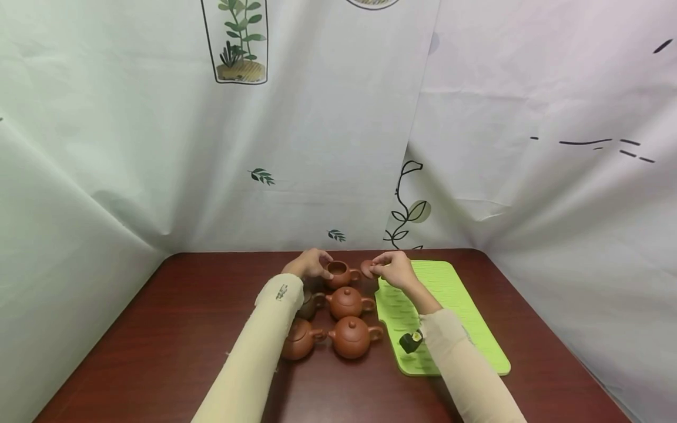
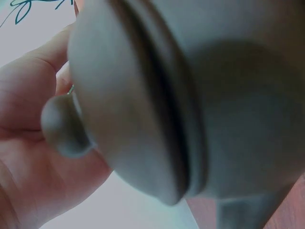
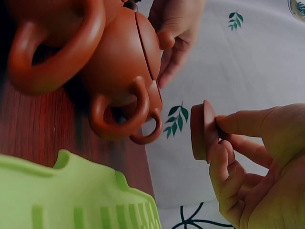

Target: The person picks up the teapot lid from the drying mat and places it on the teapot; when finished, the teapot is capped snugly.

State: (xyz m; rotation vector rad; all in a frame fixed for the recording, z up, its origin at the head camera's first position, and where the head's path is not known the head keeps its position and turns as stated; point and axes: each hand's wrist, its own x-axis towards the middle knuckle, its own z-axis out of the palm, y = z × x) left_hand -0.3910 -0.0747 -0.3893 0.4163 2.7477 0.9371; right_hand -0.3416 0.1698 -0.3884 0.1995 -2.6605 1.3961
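At the back of the table, my left hand (image 1: 312,263) holds the left side of a lidless reddish-brown clay teapot (image 1: 338,282), thumb and fingers on its body. To its right, my right hand (image 1: 395,270) pinches a round clay lid (image 1: 367,269) by its knob. The right wrist view shows this lid (image 3: 202,131) tipped on edge, apart from the pots. A darker lidded teapot (image 1: 308,306) stands partly hidden under my left forearm; a blurred lidded teapot (image 2: 248,109) fills the left wrist view, with the left palm (image 2: 38,157) beside it.
Nearer me stand more lidded clay teapots: one in the middle (image 1: 346,303), one in front (image 1: 352,338) and one at front left (image 1: 298,341). A green ridged mat (image 1: 465,317) lies on the right, with a small black object (image 1: 409,342) over it. A white curtain (image 1: 317,147) hangs behind the table.
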